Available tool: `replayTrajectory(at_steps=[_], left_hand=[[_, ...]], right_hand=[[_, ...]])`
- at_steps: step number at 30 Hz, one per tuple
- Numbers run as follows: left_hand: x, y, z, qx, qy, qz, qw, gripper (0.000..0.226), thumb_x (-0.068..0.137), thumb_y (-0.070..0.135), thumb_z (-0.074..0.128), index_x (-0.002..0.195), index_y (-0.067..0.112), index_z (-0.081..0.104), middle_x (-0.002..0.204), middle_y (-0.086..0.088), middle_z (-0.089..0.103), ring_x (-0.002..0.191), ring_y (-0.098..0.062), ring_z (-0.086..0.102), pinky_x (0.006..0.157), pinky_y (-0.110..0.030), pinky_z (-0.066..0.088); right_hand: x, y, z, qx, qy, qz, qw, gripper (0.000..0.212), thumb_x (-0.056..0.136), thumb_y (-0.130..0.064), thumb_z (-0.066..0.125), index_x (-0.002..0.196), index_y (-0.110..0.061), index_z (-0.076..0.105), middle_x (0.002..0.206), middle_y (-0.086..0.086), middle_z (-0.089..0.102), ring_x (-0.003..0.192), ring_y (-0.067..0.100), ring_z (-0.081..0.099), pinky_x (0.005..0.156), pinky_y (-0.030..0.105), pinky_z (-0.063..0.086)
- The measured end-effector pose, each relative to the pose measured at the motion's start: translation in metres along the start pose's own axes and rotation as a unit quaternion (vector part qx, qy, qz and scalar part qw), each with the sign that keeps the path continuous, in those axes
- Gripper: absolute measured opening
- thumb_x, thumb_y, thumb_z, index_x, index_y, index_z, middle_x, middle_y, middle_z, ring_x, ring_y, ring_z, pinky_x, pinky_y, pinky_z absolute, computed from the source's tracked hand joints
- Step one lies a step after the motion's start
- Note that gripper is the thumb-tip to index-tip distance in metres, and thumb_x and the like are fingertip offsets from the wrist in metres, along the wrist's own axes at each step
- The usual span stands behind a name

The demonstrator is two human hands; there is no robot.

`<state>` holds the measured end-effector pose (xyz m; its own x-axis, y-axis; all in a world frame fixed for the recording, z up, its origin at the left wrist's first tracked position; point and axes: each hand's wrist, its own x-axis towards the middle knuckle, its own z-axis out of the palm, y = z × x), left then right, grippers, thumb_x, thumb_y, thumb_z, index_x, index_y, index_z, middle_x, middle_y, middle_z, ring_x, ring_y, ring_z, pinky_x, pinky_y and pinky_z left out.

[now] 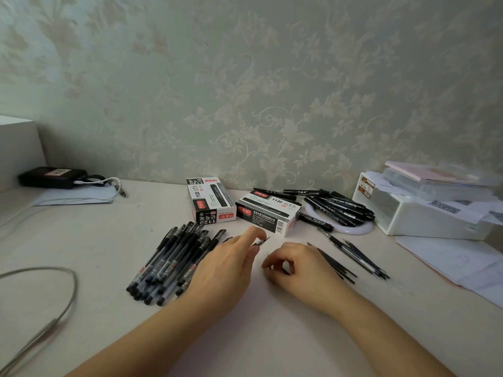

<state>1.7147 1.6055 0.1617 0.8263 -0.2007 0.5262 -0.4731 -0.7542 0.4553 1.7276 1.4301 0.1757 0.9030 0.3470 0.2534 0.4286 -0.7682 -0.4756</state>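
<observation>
A heap of black pens (174,262) lies on the table (109,240). Behind it sit the left pen box (209,198) and the right pen box (269,213); I cannot tell what is inside them. In front of the boxes, the left hand (228,270) pinches a pen tip (260,242). Just beside it, the right hand (296,268) pinches a thin refill (266,254). More refills (353,257) lie to the right. A white bin (402,219) holds papers and clear cases.
</observation>
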Motion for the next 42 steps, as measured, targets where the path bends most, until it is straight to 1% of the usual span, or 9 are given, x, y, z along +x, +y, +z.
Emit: replayTrajectory(at_steps=[5, 9, 15, 20, 22, 24, 29, 35, 42], left_hand=[[0.001, 0.002, -0.002, -0.020, 0.012, -0.007, 1.000, 0.019, 0.100, 0.031, 0.038, 0.117, 0.040, 0.043, 0.067, 0.014, 0.041, 0.065, -0.011, 0.041, 0.054, -0.029, 0.031], [0.000, 0.009, -0.005, -0.037, 0.008, 0.017, 0.999, 0.022, 0.099, 0.033, 0.037, 0.119, 0.043, 0.041, 0.081, 0.014, 0.055, 0.072, -0.004, 0.051, 0.056, -0.027, 0.042], [-0.001, 0.010, -0.005, 0.003, 0.001, 0.031, 1.000, 0.027, 0.100, 0.036, 0.036, 0.125, 0.047, 0.033, 0.096, 0.018, 0.055, 0.077, -0.007, 0.051, 0.058, -0.031, 0.046], [0.000, 0.007, -0.009, 0.107, -0.017, -0.019, 0.994, 0.027, 0.098, 0.050, 0.032, 0.123, 0.038, 0.034, 0.109, 0.016, 0.057, 0.087, -0.010, 0.060, 0.061, -0.032, 0.050], [0.002, 0.002, -0.015, 0.167, -0.024, -0.068, 0.983, 0.027, 0.097, 0.050, 0.036, 0.114, 0.030, 0.044, 0.108, 0.012, 0.055, 0.087, -0.013, 0.061, 0.061, -0.031, 0.052], [0.005, -0.005, -0.021, 0.210, -0.022, -0.132, 0.968, 0.024, 0.097, 0.043, 0.041, 0.107, 0.024, 0.051, 0.107, 0.006, 0.053, 0.086, -0.018, 0.062, 0.058, -0.031, 0.048], [0.007, -0.020, -0.033, 0.240, -0.032, -0.214, 0.946, 0.015, 0.096, 0.031, 0.045, 0.084, 0.021, 0.046, 0.098, 0.002, 0.050, 0.078, -0.022, 0.053, 0.059, -0.032, 0.039], [0.008, -0.027, -0.032, 0.237, -0.049, -0.219, 0.945, 0.017, 0.093, 0.023, 0.045, 0.076, 0.019, 0.046, 0.076, 0.003, 0.046, 0.070, -0.021, 0.047, 0.055, -0.029, 0.036], [0.011, -0.034, -0.038, 0.219, -0.028, -0.204, 0.954, 0.018, 0.094, 0.019, 0.045, 0.077, 0.017, 0.052, 0.082, 0.001, 0.049, 0.072, -0.022, 0.048, 0.056, -0.030, 0.034]], right_hand=[[0.002, -0.002, -0.002, 0.120, 0.074, 0.060, 0.988, 0.015, 0.082, -0.037, 0.074, 0.097, -0.036, 0.077, 0.079, -0.016, 0.069, 0.065, 0.001, 0.054, 0.064, 0.009, 0.041], [0.004, -0.012, -0.005, 0.399, 0.057, 0.124, 0.907, 0.014, 0.086, -0.035, 0.071, 0.094, -0.028, 0.080, 0.087, -0.005, 0.077, 0.066, -0.001, 0.061, 0.068, 0.015, 0.043], [0.003, -0.013, -0.004, 0.506, 0.021, 0.197, 0.840, 0.019, 0.085, -0.031, 0.071, 0.099, -0.019, 0.078, 0.096, 0.001, 0.077, 0.068, 0.004, 0.058, 0.068, 0.019, 0.045], [0.013, -0.001, -0.020, 0.587, 0.289, 0.165, 0.738, 0.012, 0.102, -0.020, 0.048, 0.096, -0.013, 0.056, 0.084, 0.004, 0.075, 0.065, 0.010, 0.063, 0.064, 0.024, 0.049], [0.013, 0.011, -0.029, 0.494, 0.396, 0.150, 0.759, 0.013, 0.103, -0.023, 0.047, 0.093, -0.018, 0.054, 0.071, -0.005, 0.070, 0.060, 0.006, 0.059, 0.066, 0.026, 0.049], [0.011, 0.022, -0.032, 0.344, 0.417, 0.131, 0.831, 0.013, 0.100, -0.028, 0.051, 0.089, -0.024, 0.056, 0.068, -0.009, 0.068, 0.058, 0.004, 0.057, 0.065, 0.024, 0.048], [0.007, 0.034, -0.014, 0.037, 0.257, 0.039, 0.965, 0.014, 0.091, -0.028, 0.066, 0.078, -0.022, 0.065, 0.062, -0.009, 0.063, 0.058, 0.012, 0.059, 0.058, 0.030, 0.047], [0.007, 0.043, 0.000, -0.089, 0.170, 0.055, 0.980, 0.016, 0.087, -0.028, 0.072, 0.074, -0.020, 0.068, 0.077, -0.008, 0.061, 0.067, 0.009, 0.056, 0.060, 0.026, 0.045], [0.008, 0.043, -0.002, -0.091, 0.176, 0.041, 0.979, 0.010, 0.090, -0.022, 0.069, 0.083, -0.015, 0.072, 0.086, -0.001, 0.059, 0.077, 0.018, 0.058, 0.071, 0.032, 0.048]])
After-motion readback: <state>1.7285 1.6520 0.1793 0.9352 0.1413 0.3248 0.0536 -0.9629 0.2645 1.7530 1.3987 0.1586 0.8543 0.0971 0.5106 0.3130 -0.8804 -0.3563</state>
